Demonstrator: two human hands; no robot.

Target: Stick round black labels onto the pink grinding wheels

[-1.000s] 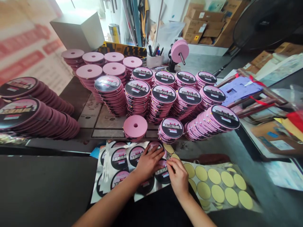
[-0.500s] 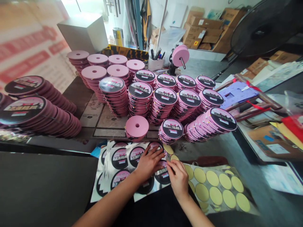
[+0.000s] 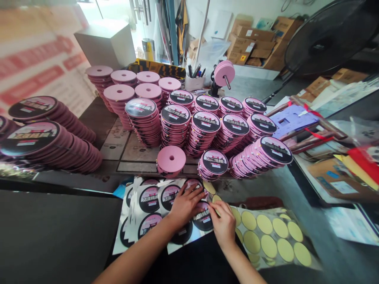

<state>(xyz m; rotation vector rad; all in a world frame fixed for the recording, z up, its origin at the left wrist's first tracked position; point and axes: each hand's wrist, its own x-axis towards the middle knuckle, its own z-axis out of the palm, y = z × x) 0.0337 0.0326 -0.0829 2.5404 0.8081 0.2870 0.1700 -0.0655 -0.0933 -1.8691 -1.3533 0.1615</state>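
Silver sheets of round black-and-pink stickers lie in a fanned, overlapping pile in front of me. My left hand rests flat on the top sticker sheet, fingers stretched out across its upper stickers. At the right edge of that sheet, my right hand is closed in a pinch, thumb against fingers, beside a round sticker. Whether it grips the sheet itself or only a sticker's rim is hard to tell. To its right spreads a sheet with yellow circles, partly behind the hand.
Beyond the sheets, stacks of pink discs with stickers on top crowd the table. Plain pink discs stand at the front and back left. A pen cup, a spindle holding pink discs and a large fan are farther off.
Both hands stay in nearly the same place. The right fingertips have shifted slightly at the sheet's edge, and the whole view has moved a little.
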